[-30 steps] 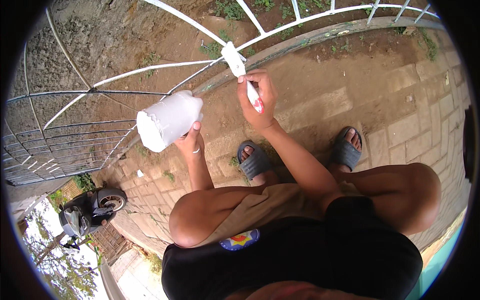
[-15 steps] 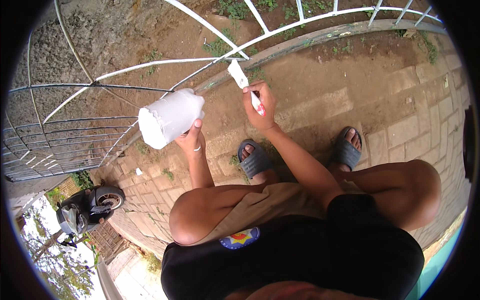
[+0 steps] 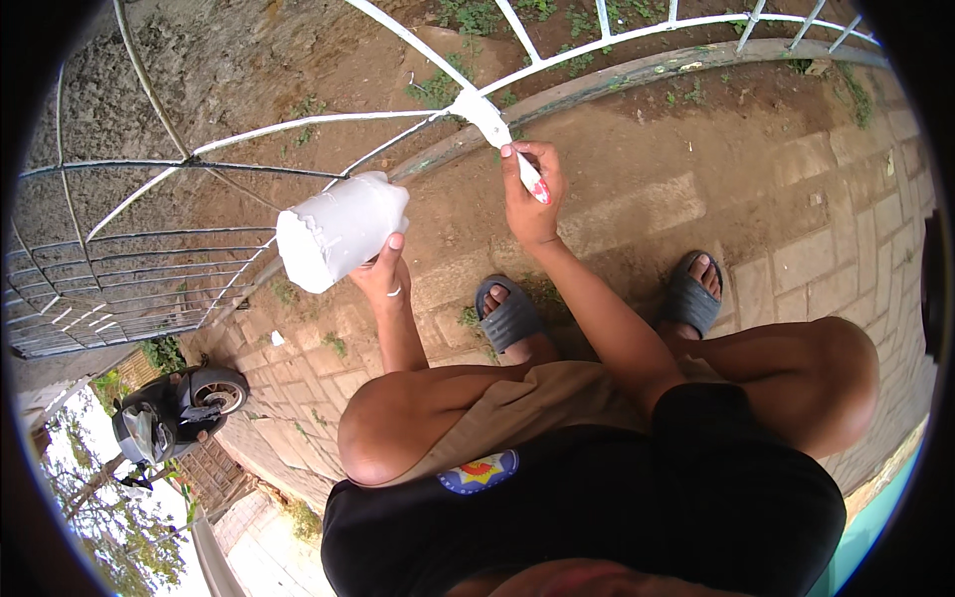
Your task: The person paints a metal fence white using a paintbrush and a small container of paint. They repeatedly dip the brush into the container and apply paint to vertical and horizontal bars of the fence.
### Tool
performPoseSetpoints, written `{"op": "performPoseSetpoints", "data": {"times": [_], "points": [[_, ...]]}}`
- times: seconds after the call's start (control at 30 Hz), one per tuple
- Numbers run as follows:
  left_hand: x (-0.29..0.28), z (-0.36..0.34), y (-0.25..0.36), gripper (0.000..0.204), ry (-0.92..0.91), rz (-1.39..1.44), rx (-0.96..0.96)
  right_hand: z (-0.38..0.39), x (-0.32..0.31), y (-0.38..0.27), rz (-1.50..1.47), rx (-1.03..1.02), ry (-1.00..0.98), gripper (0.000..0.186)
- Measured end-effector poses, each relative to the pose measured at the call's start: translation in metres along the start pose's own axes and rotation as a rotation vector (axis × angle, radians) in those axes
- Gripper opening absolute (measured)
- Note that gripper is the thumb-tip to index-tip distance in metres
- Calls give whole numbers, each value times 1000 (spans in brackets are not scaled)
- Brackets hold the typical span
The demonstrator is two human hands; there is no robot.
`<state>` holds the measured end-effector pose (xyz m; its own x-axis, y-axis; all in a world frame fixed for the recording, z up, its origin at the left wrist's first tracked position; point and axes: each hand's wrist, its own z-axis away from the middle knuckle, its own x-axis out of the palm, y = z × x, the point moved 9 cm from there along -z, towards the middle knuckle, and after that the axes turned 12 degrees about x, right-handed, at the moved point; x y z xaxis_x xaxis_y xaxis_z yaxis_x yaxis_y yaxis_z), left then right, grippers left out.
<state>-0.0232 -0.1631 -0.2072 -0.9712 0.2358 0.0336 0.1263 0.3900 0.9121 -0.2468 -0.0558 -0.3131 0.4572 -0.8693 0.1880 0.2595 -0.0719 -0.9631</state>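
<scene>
In my right hand (image 3: 530,194) is a paintbrush (image 3: 487,121), its white handle tipped with red and its bristles coated in white paint. The bristles lie against the metal fence (image 3: 537,66), where several bars meet. My left hand (image 3: 382,274), with a white band on one finger, grips a cut plastic bottle (image 3: 343,229) whitened with paint. That bottle is tilted on its side, its cut end toward the left. Bars around the brush are white, while some farther left look dark.
A low concrete curb (image 3: 637,75) runs beneath the fence, with soil and small weeds beyond. Paving blocks (image 3: 831,264) cover the ground around my sandalled feet (image 3: 509,310). At the lower left stands a parked motorbike (image 3: 179,413).
My right hand has moved slightly right and up with the paintbrush, and the bristles now rest on the bar junction. My left hand and the bottle have hardly moved.
</scene>
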Motion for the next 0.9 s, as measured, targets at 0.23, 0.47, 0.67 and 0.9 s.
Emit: {"op": "performPoseSetpoints", "data": {"times": [0.23,0.47,0.67,0.9], "points": [[-6,3,-6,98,8,-16,-6,24,11,7,56,-54,-13,22],[9,2,3,94,-39,-2,-24,16,19,-18,22,-63,-20,20],[7,0,2,95,-24,16,-3,14,31,-39,2,-167,-118,18],[2,4,2,96,29,108,-58,14,3,15,28,55,53,17]]}}
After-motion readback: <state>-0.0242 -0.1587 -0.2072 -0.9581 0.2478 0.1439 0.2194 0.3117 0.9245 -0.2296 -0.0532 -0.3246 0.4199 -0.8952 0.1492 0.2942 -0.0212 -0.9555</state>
